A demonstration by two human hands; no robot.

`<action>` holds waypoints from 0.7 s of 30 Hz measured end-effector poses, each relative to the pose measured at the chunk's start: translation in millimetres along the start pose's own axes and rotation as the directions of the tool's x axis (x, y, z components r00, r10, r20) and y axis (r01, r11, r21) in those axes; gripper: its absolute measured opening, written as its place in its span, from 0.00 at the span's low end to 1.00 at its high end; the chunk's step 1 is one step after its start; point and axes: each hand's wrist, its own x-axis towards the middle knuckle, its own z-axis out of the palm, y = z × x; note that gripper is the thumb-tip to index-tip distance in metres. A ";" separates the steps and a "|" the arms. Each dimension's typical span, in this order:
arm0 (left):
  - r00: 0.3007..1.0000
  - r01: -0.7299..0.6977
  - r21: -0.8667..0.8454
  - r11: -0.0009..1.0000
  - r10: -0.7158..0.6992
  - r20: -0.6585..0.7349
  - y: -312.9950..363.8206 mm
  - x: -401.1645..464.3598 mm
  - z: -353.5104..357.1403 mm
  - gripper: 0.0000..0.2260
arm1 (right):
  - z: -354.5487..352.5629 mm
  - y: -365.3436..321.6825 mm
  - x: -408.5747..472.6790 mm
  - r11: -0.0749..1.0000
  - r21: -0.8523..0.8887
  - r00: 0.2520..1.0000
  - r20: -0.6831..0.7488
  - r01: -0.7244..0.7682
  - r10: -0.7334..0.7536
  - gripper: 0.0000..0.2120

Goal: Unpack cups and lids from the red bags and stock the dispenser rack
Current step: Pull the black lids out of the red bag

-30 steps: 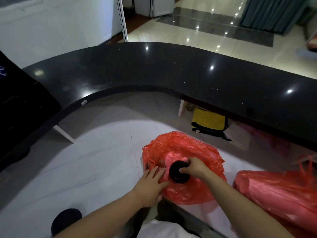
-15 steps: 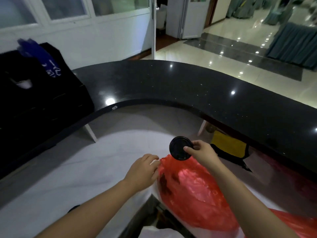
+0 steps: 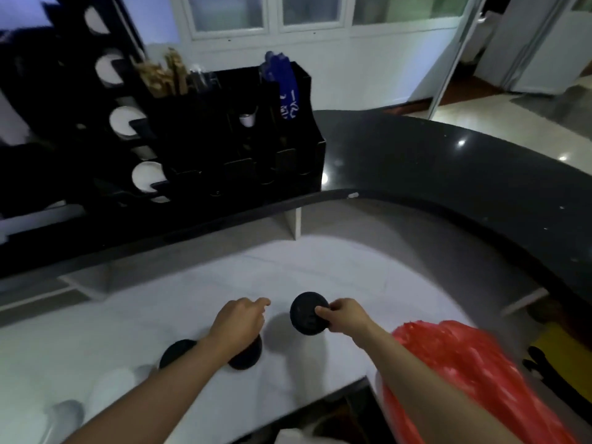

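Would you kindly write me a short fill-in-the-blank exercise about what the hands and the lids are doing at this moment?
1. The right hand pinches a stack of black ____ by its edge.
2. The bag lying under the right forearm is ____ in colour.
3. The left hand hovers over two more black stacks on the ____ worktop.
4. The black dispenser rack stands on the ____ counter.

Missing words: lids; red; white; black

Curved black counter with ceiling-light reflections, raised above a white lower surface; white wall with frosted windows behind; glossy tiled floor at right.
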 end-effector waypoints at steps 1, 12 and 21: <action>0.999 0.042 -0.009 0.999 -0.042 0.021 -8.0 -8.4 1.6 0.19 | 13.7 -1.2 5.0 1.000 -0.019 1.000 0.021 -0.021 0.021 0.18; 0.994 0.052 -0.096 0.994 -0.042 0.102 -36.1 -40.6 19.6 0.16 | 74.5 10.6 22.6 0.900 -0.435 0.998 -0.046 0.020 -0.044 0.24; 0.951 -0.300 -0.177 0.937 0.308 0.017 34.5 17.1 25.0 0.15 | -10.6 20.3 -12.0 0.980 -0.192 0.939 -0.328 0.046 -0.108 0.23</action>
